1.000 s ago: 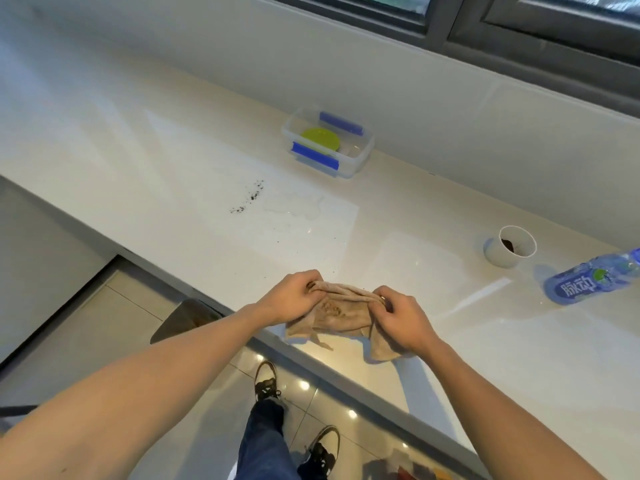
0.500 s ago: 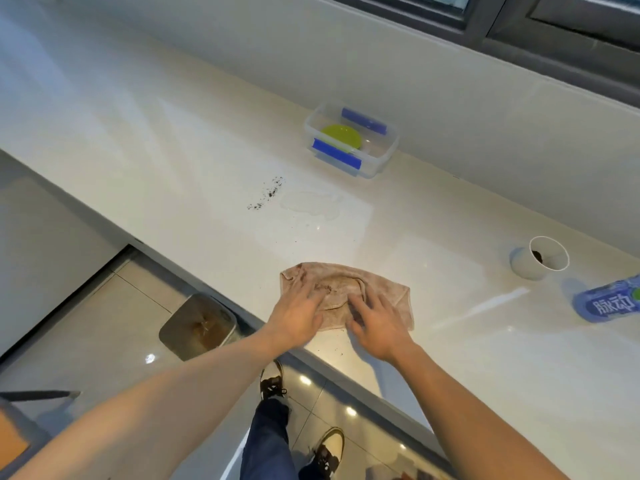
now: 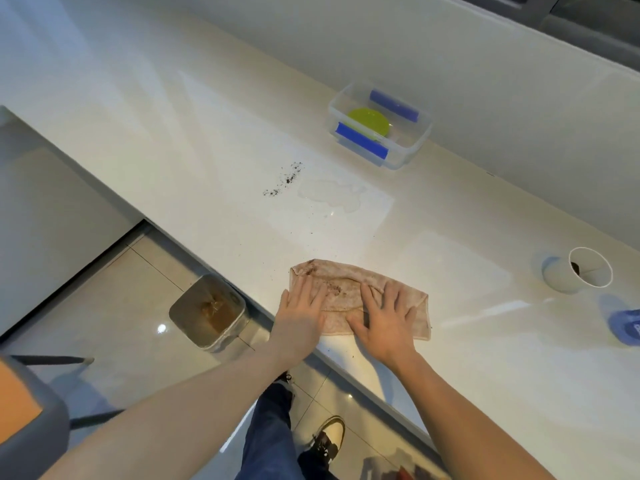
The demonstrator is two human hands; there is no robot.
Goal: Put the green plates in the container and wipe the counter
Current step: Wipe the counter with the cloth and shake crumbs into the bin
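Note:
A stained beige cloth (image 3: 349,284) lies flat near the front edge of the white counter (image 3: 194,140). My left hand (image 3: 303,308) presses flat on its left part, fingers spread. On its right part lies my right hand (image 3: 384,315), also flat with fingers apart. Further back, dark crumbs (image 3: 285,178) and a small puddle of clear liquid (image 3: 334,195) sit on the counter. By the back wall stands a clear plastic container (image 3: 407,152) with blue clips, holding green plates (image 3: 369,123).
A white paper cup (image 3: 571,275) lies on its side at the right, with a blue-labelled bottle (image 3: 623,327) at the frame's right edge. Below the counter edge, a lined bin (image 3: 207,311) stands on the tiled floor. My shoes and legs show beneath.
Both hands went from gripping the bunched cloth above the counter edge to spreading it flat on the counter and pressing on it with open palms.

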